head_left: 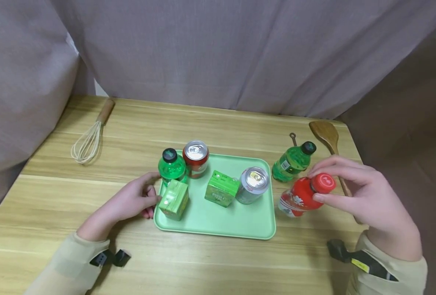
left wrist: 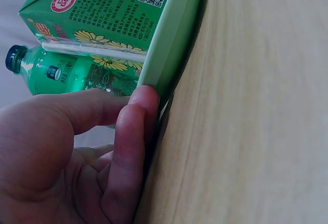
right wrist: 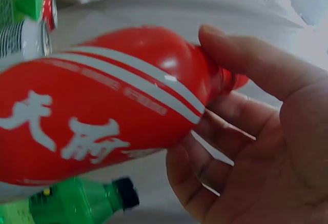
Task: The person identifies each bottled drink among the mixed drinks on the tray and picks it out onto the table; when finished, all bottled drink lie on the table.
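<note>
My left hand (head_left: 127,201) holds the left rim of a light green tray (head_left: 225,224), thumb and fingertips at the edge in the left wrist view. On the tray near that hand stand a green drink carton (head_left: 174,200) and a green bottle with a black cap (head_left: 171,169). A red can (head_left: 196,157), a second green carton (head_left: 221,190) and a silver can (head_left: 254,186) are also on it. To the right of the tray, my right hand (head_left: 373,196) grips a red bottle (head_left: 300,198) around its neck. The bottle leans; whether its base touches the table cannot be told.
Another green bottle (head_left: 291,164) stands behind the red one, outside the tray, with a thin handle end (head_left: 293,137) showing behind it. A wooden spatula (head_left: 325,133) lies at the table's right edge. At the back left lies a whisk (head_left: 92,137). Grey curtains (head_left: 173,53) border the table.
</note>
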A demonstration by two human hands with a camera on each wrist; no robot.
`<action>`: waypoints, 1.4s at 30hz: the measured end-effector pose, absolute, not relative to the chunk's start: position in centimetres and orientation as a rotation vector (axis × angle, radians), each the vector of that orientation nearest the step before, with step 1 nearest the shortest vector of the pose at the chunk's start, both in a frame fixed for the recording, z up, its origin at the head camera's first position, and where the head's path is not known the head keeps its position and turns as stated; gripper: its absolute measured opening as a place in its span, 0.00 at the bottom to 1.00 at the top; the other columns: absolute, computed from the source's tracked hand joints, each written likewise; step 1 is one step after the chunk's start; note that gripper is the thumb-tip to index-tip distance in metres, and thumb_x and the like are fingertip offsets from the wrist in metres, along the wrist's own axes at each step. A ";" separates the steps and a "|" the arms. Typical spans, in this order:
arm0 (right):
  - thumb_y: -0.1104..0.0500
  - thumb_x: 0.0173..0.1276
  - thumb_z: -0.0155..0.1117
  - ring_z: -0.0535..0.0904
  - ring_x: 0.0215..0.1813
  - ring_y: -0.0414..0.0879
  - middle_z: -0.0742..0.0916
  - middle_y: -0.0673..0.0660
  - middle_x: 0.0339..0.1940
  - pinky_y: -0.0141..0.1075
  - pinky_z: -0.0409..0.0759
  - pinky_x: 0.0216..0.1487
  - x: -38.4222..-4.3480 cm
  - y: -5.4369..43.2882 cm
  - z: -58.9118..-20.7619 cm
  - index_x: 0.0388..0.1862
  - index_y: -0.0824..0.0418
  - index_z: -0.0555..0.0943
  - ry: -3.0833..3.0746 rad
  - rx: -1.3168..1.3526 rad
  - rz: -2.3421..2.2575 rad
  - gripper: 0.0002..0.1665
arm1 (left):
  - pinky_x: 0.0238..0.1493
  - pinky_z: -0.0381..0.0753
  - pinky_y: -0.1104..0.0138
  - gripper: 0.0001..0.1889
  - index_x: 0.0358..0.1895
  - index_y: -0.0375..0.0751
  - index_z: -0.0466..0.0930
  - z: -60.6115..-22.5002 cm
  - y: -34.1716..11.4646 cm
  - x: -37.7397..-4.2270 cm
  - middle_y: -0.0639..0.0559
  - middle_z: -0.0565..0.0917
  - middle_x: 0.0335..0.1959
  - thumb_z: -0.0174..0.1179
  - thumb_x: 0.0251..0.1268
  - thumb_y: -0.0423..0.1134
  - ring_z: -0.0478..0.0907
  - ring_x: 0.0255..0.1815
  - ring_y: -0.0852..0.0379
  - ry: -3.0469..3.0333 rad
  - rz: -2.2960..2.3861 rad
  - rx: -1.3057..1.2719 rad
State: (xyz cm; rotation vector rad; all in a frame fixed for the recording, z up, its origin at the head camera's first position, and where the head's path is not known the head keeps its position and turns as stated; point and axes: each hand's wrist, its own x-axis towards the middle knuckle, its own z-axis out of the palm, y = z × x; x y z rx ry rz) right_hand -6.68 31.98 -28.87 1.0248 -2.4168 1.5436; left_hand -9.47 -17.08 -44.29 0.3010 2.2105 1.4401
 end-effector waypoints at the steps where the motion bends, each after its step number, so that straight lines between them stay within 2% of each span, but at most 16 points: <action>1: 0.85 0.42 0.75 0.80 0.50 0.46 0.86 0.61 0.47 0.27 0.81 0.40 -6.8 32.1 -29.0 0.46 0.72 0.86 -2.465 1.013 1.485 0.29 | 0.22 0.88 0.57 0.40 0.81 0.36 0.53 -44.3 -17.2 -9.4 0.42 0.80 0.29 0.63 0.70 0.30 0.83 0.22 0.47 2.212 1.439 0.300; 7: 0.81 0.44 0.78 0.79 0.50 0.44 0.87 0.55 0.47 0.26 0.82 0.41 -7.9 32.7 -29.8 0.47 0.61 0.87 -2.670 0.950 1.237 0.31 | 0.22 0.88 0.57 0.39 0.81 0.36 0.53 -44.2 -17.8 -9.2 0.41 0.80 0.28 0.62 0.70 0.30 0.84 0.22 0.47 2.219 1.439 0.287; 13: 0.72 0.50 0.82 0.78 0.51 0.38 0.87 0.50 0.48 0.21 0.79 0.44 -8.5 33.4 -30.3 0.47 0.53 0.88 -2.804 0.781 1.076 0.26 | 0.22 0.88 0.57 0.39 0.81 0.37 0.54 -44.1 -17.6 -9.3 0.41 0.80 0.29 0.62 0.70 0.30 0.84 0.22 0.48 2.214 1.448 0.295; 18: 0.70 0.53 0.82 0.78 0.51 0.38 0.88 0.52 0.48 0.21 0.80 0.44 -8.9 33.8 -30.8 0.47 0.54 0.88 -2.851 0.718 1.065 0.23 | 0.23 0.89 0.57 0.40 0.81 0.37 0.53 -44.1 -17.5 -9.3 0.41 0.80 0.29 0.62 0.70 0.30 0.84 0.22 0.48 2.207 1.442 0.291; 26: 0.70 0.53 0.82 0.78 0.51 0.37 0.87 0.46 0.48 0.20 0.79 0.43 -9.3 34.1 -31.1 0.49 0.54 0.88 -2.861 0.723 1.057 0.25 | 0.22 0.88 0.57 0.40 0.81 0.37 0.54 -44.1 -17.3 -9.4 0.42 0.80 0.29 0.62 0.70 0.30 0.84 0.23 0.47 2.215 1.440 0.295; 33: 0.68 0.54 0.83 0.78 0.52 0.36 0.87 0.43 0.47 0.18 0.78 0.46 -9.5 34.4 -31.6 0.49 0.50 0.88 -2.901 0.654 1.029 0.25 | 0.22 0.89 0.56 0.40 0.81 0.37 0.53 -44.3 -17.2 -9.4 0.41 0.80 0.29 0.62 0.70 0.29 0.84 0.22 0.47 2.192 1.454 0.286; 42: 0.68 0.53 0.83 0.77 0.52 0.35 0.88 0.51 0.50 0.17 0.77 0.46 -9.4 34.7 -31.8 0.49 0.54 0.88 -2.924 0.605 1.029 0.24 | 0.22 0.88 0.57 0.40 0.81 0.36 0.53 -44.3 -17.0 -9.5 0.42 0.80 0.28 0.62 0.70 0.29 0.84 0.22 0.47 2.196 1.448 0.303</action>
